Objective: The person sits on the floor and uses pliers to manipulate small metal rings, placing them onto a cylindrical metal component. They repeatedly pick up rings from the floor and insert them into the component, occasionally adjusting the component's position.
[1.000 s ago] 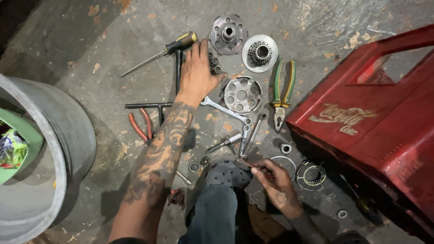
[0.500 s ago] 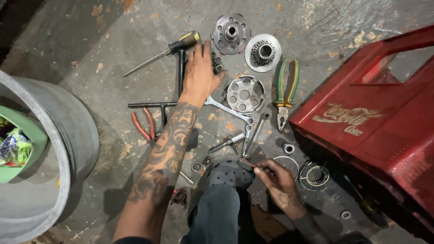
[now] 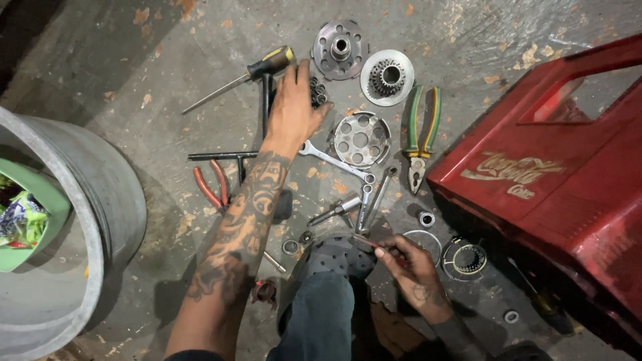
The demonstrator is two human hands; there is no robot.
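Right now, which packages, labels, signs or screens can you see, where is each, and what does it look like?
Red plastic crate: on the floor at right, boxy, with pale cursive lettering printed on its top face.
Crumpled wrapper: at far left, inside a green tub within the grey ring, multicoloured and shiny.
No signs or screens in view.

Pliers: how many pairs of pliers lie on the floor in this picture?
2. The green-handled pliers lie between the perforated round plate and the red crate. The red-handled pliers lie left of the tattooed left forearm. Others may be hidden under the arms.
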